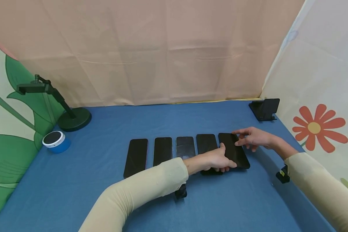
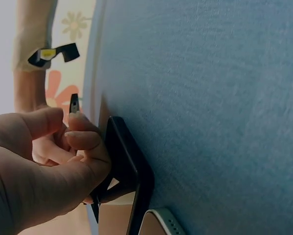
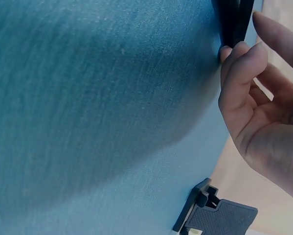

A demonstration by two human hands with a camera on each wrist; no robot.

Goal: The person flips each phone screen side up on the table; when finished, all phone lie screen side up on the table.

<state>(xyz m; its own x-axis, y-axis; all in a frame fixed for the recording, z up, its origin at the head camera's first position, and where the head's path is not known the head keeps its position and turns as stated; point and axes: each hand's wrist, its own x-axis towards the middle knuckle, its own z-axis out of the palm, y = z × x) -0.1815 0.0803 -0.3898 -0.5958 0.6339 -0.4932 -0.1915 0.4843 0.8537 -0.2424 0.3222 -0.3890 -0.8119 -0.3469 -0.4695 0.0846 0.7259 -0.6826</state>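
A black smartphone point(image 1: 235, 151) at the right end of a row has its near end raised off the blue table, casting a shadow. My left hand point(image 1: 217, 158) reaches across the row and pinches this phone by its near left edge; in the left wrist view the phone shows nearly edge-on at the fingertips. At the far right edge, my right hand point(image 1: 253, 138) holds the same phone between thumb and fingers. Beside it lies another dark phone point(image 1: 206, 141), partly hidden by the left hand. In the right wrist view, curled fingers point(image 3: 241, 68) meet the phone's black edge.
Farther left lie more phones: a dark one point(image 1: 135, 158), a second point(image 1: 163, 149) and a third point(image 1: 185, 146). A black phone stand point(image 1: 268, 108) is at the back right. A jointed dark stand point(image 1: 74, 119) and a blue-and-white round device point(image 1: 58, 145) sit at the left.
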